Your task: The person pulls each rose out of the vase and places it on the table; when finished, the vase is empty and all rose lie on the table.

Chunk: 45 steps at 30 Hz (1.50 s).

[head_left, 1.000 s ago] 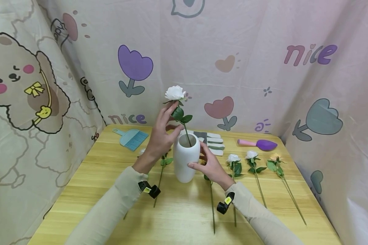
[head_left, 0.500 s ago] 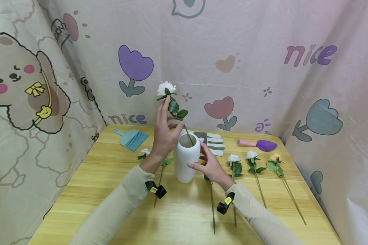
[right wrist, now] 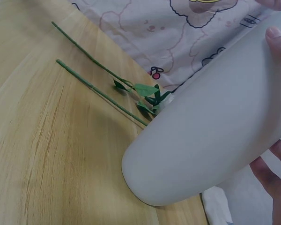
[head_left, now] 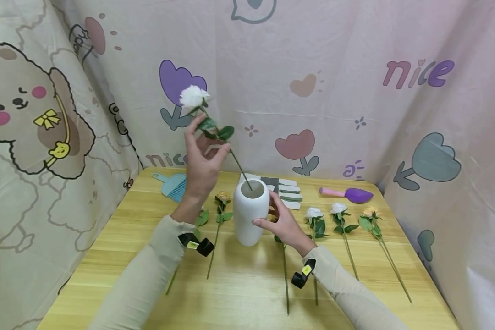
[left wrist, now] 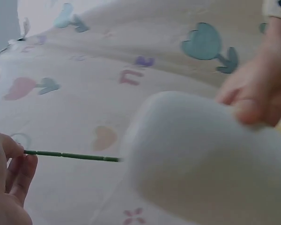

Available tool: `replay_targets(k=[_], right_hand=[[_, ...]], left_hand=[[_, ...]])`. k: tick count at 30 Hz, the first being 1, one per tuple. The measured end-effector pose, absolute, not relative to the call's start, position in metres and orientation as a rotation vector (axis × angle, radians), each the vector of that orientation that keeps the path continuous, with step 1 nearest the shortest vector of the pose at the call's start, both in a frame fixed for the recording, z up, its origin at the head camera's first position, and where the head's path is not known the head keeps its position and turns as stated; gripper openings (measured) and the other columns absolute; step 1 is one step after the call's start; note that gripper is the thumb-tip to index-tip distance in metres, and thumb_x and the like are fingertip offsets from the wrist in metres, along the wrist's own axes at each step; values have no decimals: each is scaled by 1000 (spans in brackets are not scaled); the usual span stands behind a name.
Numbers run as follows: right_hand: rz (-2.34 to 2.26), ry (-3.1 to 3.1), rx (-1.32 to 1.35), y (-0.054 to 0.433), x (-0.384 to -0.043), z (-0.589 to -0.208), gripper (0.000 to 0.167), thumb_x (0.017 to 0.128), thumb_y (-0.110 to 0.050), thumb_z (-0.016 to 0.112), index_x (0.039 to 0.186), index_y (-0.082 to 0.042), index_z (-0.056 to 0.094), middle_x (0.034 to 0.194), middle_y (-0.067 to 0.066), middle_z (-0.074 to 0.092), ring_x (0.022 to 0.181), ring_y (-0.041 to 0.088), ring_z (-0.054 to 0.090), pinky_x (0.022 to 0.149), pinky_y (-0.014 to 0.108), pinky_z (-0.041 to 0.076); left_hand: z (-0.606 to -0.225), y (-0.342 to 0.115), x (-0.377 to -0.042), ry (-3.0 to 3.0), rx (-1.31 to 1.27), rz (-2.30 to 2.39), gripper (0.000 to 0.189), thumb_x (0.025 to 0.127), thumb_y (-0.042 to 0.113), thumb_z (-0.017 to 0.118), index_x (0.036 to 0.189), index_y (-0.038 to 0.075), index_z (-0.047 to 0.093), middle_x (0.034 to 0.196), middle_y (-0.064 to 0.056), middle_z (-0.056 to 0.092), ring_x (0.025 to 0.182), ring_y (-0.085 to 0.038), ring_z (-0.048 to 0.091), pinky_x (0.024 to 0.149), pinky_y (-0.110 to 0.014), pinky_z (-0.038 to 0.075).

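Observation:
My left hand [head_left: 204, 160] pinches the stem of a white rose [head_left: 195, 97], raised above the table. Its stem leans to the left, and the lower tip shows within the mouth of a white vase [head_left: 251, 220]. In the left wrist view the green stem [left wrist: 75, 155] runs from my fingertips to the vase rim. My right hand [head_left: 286, 224] holds the vase's right side, thumb in front and fingers behind. The right wrist view shows the vase [right wrist: 201, 126] standing upright on the wooden table [right wrist: 47, 154].
White roses [head_left: 313, 213] and a pale orange rose [head_left: 370, 212] lie at the right. A yellow-orange rose [head_left: 222, 198] lies left of the vase. At the back are a blue dustpan [head_left: 173, 185], striped gloves [head_left: 286, 189] and a purple trowel [head_left: 358, 195].
My left hand has moved up and to the left with the white rose, drawing more of its stem out of the vase. The right hand and vase have stayed in place.

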State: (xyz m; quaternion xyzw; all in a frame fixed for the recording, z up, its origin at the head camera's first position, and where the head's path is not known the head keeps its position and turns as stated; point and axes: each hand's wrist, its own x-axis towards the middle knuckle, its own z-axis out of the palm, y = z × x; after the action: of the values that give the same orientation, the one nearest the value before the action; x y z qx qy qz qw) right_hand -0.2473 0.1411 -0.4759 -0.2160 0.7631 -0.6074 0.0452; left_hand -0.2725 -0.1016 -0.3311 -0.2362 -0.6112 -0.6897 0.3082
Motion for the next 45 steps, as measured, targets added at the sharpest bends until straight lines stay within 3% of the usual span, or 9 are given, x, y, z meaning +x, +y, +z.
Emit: replay_targets(k=[4, 13, 17, 20, 25, 31, 35, 40, 45], right_hand=[[-1851, 2336, -661, 142, -247, -476, 86, 94, -28, 87, 166, -35, 39, 155, 9, 59, 136, 38, 62, 110, 62, 57], [-1850, 2335, -652, 141, -247, -475, 87, 94, -29, 87, 166, -35, 39, 156, 8, 58, 137, 37, 61, 112, 63, 56], [-1851, 2335, -650, 142, -247, -475, 87, 94, -29, 87, 166, -36, 38, 156, 8, 58, 137, 37, 62, 111, 64, 56], [-1851, 2336, -658, 142, -248, -476, 86, 95, -29, 87, 166, -35, 38, 155, 8, 59, 136, 37, 62, 111, 63, 56], [-1850, 2336, -660, 142, -249, -478, 86, 95, -30, 87, 166, -33, 39, 155, 9, 59, 135, 37, 63, 111, 60, 57], [-1853, 2328, -664, 143, -249, -478, 86, 95, -29, 87, 166, -34, 38, 154, 9, 58, 135, 37, 62, 111, 61, 57], [-1856, 2331, -664, 142, -249, -477, 86, 95, -30, 87, 166, -33, 38, 154, 9, 59, 135, 37, 62, 111, 61, 57], [-1856, 2330, -660, 142, -248, -478, 86, 95, -30, 87, 166, -33, 39, 155, 8, 59, 135, 36, 62, 111, 60, 57], [-1861, 2328, -660, 142, -249, -478, 85, 94, -29, 87, 165, -32, 40, 154, 9, 59, 136, 37, 62, 112, 62, 56]], left_hand=[[-313, -123, -272, -1532, -588, -1842, 72, 96, -14, 70, 157, 11, 43, 122, -6, 72, 104, -22, 70, 90, -29, 67], [-291, -194, -263, -1611, -452, -1846, 66, 95, -12, 73, 153, 13, 53, 126, -8, 73, 101, -20, 69, 88, -25, 67], [-301, -230, -255, -2011, -288, -1709, 72, 99, -2, 75, 159, 27, 48, 124, 4, 71, 105, -12, 68, 90, -18, 62], [-318, -256, -250, -2305, -190, -1519, 78, 103, 8, 74, 166, 36, 37, 128, 6, 68, 109, -7, 66, 92, -17, 57], [-356, -294, -242, -2558, -159, -1324, 91, 104, 12, 73, 174, 31, 19, 140, -15, 63, 103, 0, 62, 86, -14, 54], [-412, -331, -236, -2703, -146, -1331, 99, 101, -1, 68, 175, 15, 5, 142, -37, 59, 93, 8, 63, 77, -17, 62], [-443, -352, -235, -2800, -104, -1351, 91, 100, -8, 61, 171, -3, 5, 141, -44, 56, 93, -3, 69, 76, -19, 63], [-474, -368, -234, -2930, 5, -1310, 72, 103, 0, 62, 164, -8, 25, 140, -40, 59, 102, -30, 77, 80, -33, 68], [-496, -373, -234, -3002, 74, -1340, 63, 104, 3, 65, 158, -12, 36, 139, -40, 58, 98, -31, 78, 81, -40, 69]])
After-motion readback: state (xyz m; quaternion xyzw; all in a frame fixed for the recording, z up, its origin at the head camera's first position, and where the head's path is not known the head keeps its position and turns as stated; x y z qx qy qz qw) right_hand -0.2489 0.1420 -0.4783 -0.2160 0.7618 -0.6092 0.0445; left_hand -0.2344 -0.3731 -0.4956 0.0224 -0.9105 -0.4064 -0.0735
